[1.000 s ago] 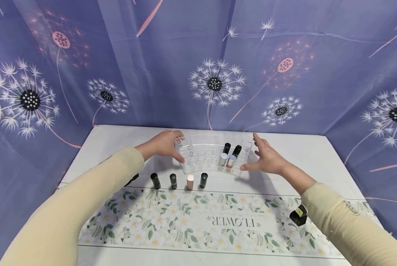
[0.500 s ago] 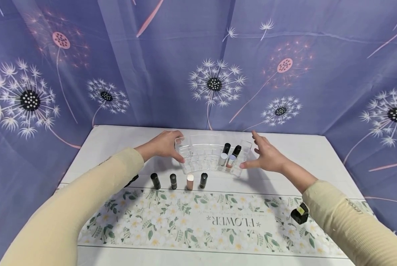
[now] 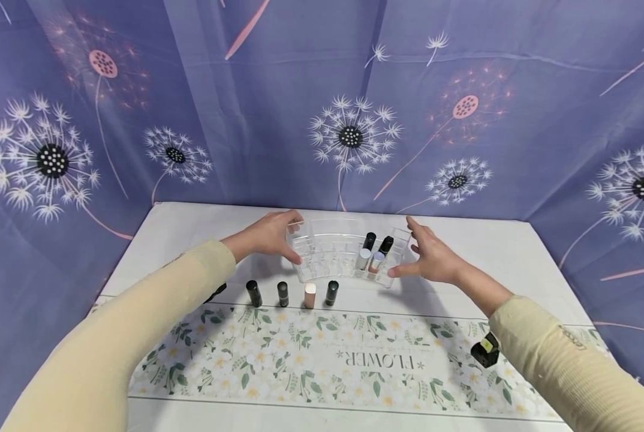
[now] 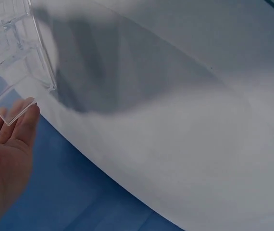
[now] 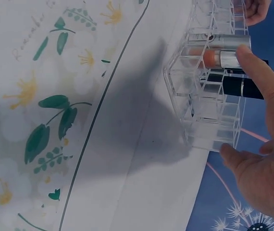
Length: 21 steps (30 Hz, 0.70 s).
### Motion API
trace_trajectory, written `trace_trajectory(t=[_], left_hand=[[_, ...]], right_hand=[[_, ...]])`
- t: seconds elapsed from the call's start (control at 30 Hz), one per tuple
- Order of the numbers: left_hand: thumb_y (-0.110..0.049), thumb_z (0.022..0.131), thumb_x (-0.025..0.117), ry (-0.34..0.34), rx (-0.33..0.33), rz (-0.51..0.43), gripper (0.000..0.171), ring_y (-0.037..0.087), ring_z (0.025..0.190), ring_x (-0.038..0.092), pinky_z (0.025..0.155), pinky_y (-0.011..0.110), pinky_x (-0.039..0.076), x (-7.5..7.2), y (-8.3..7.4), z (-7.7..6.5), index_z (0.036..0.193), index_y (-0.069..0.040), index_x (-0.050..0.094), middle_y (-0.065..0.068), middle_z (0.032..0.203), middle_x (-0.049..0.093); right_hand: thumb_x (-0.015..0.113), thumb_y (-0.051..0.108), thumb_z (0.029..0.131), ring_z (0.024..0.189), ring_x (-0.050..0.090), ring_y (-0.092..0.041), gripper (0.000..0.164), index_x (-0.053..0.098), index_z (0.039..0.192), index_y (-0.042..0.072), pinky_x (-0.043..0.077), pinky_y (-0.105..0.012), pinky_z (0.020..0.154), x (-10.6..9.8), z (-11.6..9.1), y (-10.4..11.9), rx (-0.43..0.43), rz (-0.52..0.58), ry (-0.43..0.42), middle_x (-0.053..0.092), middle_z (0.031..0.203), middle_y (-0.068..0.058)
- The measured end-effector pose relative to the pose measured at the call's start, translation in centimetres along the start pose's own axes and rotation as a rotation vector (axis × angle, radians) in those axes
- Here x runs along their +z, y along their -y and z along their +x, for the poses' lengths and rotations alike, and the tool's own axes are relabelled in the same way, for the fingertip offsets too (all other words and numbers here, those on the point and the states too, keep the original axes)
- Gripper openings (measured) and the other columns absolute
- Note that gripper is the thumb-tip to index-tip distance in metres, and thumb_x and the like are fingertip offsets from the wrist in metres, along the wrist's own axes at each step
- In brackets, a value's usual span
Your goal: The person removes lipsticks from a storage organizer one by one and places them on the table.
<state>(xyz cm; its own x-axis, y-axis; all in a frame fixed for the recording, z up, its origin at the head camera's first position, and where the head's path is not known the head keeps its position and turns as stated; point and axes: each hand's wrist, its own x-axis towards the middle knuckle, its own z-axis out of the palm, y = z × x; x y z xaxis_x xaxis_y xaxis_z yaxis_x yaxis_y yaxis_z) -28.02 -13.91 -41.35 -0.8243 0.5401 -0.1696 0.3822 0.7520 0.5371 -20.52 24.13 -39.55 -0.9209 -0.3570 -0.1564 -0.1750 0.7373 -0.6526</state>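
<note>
A clear, curved lipstick organizer (image 3: pixel 330 258) stands on the white table between my hands. Its right part holds two black-capped lipsticks (image 5: pixel 242 87), a silver-white tube (image 3: pixel 363 258) and an orange-pink tube with a pale cap (image 5: pixel 213 59). My left hand (image 3: pixel 270 234) grips the left end, thumb at the front and fingers round the back corner. At the right end, my right hand (image 3: pixel 435 257) spans the organizer, thumb by its front corner and fingers at its back. In front stand three black lipsticks (image 3: pixel 254 293) and one pinkish lipstick with a pale top (image 3: pixel 310 296), in a row.
A floral runner (image 3: pixel 376 372) printed FLOWER crosses the near part of the table (image 3: pixel 462 240). Behind the table hangs a purple-blue curtain (image 3: pixel 279 120) with dandelions. Black camera mounts (image 3: pixel 485 351) sit by the wrists.
Both hands stay at the organizer's ends, nearly still. The whole head view shifts slightly; the lipsticks keep their places.
</note>
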Motion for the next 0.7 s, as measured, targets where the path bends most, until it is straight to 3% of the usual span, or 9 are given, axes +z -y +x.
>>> trace_trajectory(t=[0.7], left_hand=[[-0.031,0.076,0.100,-0.013,0.031,-0.054,0.096,0.034,0.117,0.070,0.104,0.048,0.055,0.24,0.65,-0.14,0.153,-0.005,0.049,0.017,0.146,0.063]], right_hand=[[0.093,0.031,0.086,0.151,0.027,-0.060,0.133,-0.004,0.169,-0.003,0.035,-0.060,0.122,-0.32,0.14,0.04,-0.027,-0.008,-0.022,0.012,0.169,-0.038]])
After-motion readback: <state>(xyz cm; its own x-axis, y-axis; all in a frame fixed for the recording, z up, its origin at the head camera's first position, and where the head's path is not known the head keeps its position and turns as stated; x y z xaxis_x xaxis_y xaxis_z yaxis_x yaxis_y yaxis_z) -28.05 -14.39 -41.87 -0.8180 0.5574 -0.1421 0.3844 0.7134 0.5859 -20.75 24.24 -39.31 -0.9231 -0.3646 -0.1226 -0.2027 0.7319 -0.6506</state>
